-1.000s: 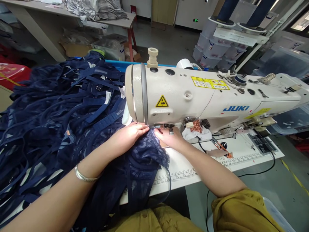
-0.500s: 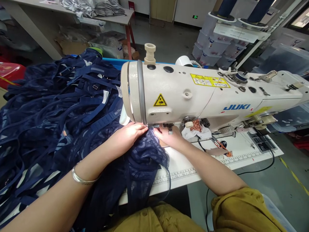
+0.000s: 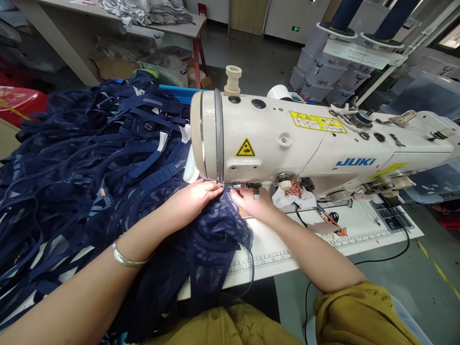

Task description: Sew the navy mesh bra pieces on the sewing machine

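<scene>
A navy lace garment (image 3: 219, 225) lies under the head of a white JUKI sewing machine (image 3: 266, 139) and drapes over the front of its bed. My left hand (image 3: 192, 201) presses on it just left of the needle area, fingers together and tips close to the presser foot. On the other side, my right hand (image 3: 253, 203) has its fingers closed at the garment's lace edge, partly hidden beneath the machine head. The needle and the stitching point are too small to make out.
A large heap of navy garments with straps (image 3: 86, 143) fills the left. Right of my right hand lie orange-handled snips (image 3: 332, 223) and a white cloth with copper-coloured bits (image 3: 294, 189). A ruler strip (image 3: 276, 258) runs along the bed. Thread cones (image 3: 345, 17) stand above.
The whole view has shifted slightly, so the machine and heap sit a little farther right. Both hands stay at nearly the same places on the garment.
</scene>
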A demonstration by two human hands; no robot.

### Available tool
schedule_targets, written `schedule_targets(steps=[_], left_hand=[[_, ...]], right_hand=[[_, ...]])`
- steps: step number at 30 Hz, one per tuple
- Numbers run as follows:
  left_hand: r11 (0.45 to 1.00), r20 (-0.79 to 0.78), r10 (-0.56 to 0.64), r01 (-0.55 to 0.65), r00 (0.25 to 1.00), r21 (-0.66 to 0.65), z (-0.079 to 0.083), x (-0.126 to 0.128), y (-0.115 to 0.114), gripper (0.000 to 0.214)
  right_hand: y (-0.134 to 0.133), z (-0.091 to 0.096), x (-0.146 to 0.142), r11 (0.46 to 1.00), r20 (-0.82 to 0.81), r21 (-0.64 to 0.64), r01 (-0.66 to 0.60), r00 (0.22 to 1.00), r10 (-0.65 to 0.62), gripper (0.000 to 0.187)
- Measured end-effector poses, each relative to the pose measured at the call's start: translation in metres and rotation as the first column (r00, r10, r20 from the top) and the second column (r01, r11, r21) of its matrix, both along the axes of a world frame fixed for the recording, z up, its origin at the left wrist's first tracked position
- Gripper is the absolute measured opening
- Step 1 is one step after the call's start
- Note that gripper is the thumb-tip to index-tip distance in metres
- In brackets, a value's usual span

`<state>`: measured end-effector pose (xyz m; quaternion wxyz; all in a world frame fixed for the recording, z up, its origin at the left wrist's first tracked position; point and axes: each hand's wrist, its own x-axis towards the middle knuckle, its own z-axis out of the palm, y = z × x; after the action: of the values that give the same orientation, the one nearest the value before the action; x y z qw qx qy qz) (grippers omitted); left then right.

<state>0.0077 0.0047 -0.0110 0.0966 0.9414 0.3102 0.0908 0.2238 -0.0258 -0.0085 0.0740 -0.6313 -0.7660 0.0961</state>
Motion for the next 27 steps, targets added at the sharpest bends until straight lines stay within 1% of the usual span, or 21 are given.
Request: schedule_targets(steps=[5,12,17,21,27], left_hand=[[1.0,0.0,0.012,-0.012,1.0,0.012,-0.0001,0.0004,-0.0002,0.042],[1.0,-0.033,0.007,-0.006,0.999,0.03,0.0002,0.0005,-0.0005,0.042],[0.999,-0.046,0.008,-0.006,0.999,0.04,0.0005,0.0013,0.0003,0.042],[0.999,-0.047,0.007,-0.005,0.999,0.049,0.0015,0.0013,0.0007,0.042],[0.999,-0.05,0.011,-0.009,0.999,0.034,0.0032,0.0016,-0.0003,0.041]], right_hand=[[-0.001,0.0023,-0.0027,0.995,0.015,-0.076,0.059,0.998,-0.058,0.034],[-0.0009,0.0055,-0.0039,0.989,-0.016,-0.114,0.094,0.995,-0.096,0.032],[-0.0012,0.0056,-0.003,0.993,-0.026,-0.098,0.067,0.997,-0.07,0.03],[-0.0014,0.0052,-0.0033,0.996,-0.003,-0.08,0.051,0.999,-0.051,0.03],[-0.0008,0.0055,-0.0041,0.994,0.011,-0.098,0.053,0.999,-0.052,0.031]])
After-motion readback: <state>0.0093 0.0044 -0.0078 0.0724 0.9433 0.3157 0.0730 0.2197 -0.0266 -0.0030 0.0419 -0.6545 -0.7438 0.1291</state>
